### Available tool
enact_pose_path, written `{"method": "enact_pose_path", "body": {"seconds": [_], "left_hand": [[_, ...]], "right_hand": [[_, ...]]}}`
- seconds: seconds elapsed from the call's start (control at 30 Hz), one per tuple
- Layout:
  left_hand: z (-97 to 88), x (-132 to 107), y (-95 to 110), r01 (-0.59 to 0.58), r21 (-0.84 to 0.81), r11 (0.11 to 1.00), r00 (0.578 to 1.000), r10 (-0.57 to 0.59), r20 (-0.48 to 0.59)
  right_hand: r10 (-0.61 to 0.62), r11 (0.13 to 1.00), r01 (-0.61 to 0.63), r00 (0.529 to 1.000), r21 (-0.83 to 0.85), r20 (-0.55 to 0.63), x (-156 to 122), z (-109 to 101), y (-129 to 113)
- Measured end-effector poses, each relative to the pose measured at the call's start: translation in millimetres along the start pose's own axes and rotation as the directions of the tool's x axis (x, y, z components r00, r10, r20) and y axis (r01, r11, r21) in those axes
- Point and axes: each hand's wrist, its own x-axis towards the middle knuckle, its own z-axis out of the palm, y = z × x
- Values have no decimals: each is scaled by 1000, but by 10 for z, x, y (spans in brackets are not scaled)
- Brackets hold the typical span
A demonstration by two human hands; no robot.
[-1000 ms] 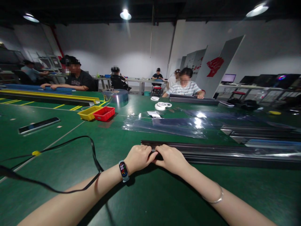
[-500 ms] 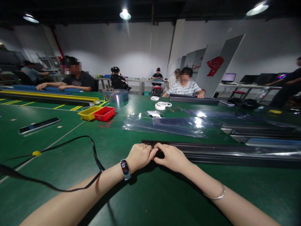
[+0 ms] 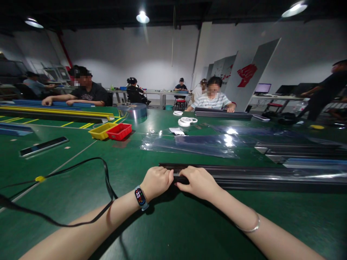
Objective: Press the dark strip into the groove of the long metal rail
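A long black profile strip (image 3: 282, 177) with glossy clear film along it lies across the table, its left end between and behind my hands. My right hand (image 3: 199, 182) bends over the strip near that end, thumb at the front edge and fingers on top, gripping it. Close beside it, my left hand (image 3: 157, 182) is closed at the strip's end. What its fingers pinch is hidden. A thin pale line shows on the strip between the two hands.
Clear film sheets (image 3: 197, 146) and white tape rolls (image 3: 185, 121) lie beyond the strip. More profiles (image 3: 295, 150) are at right. Yellow (image 3: 102, 130) and red trays (image 3: 119, 132), a phone (image 3: 44, 146) and a black cable (image 3: 107, 180) lie left. Co-workers sit across the table.
My left hand has moved a little left, away from my right hand, opening a gap over the strip. My right hand stays in nearly the same place. The view has shifted slightly.
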Motion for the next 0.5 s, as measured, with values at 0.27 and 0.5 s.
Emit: {"method": "enact_pose_path", "body": {"seconds": [0.27, 0.5], "left_hand": [[-78, 74, 95, -69, 2, 998, 997, 69, 46], [-23, 38, 99, 11, -15, 1000, 996, -10, 89]], "right_hand": [[10, 1000, -10, 1000, -7, 9, -9, 0, -46], [42, 992, -51, 996, 115, 75, -17, -69, -57]]}}
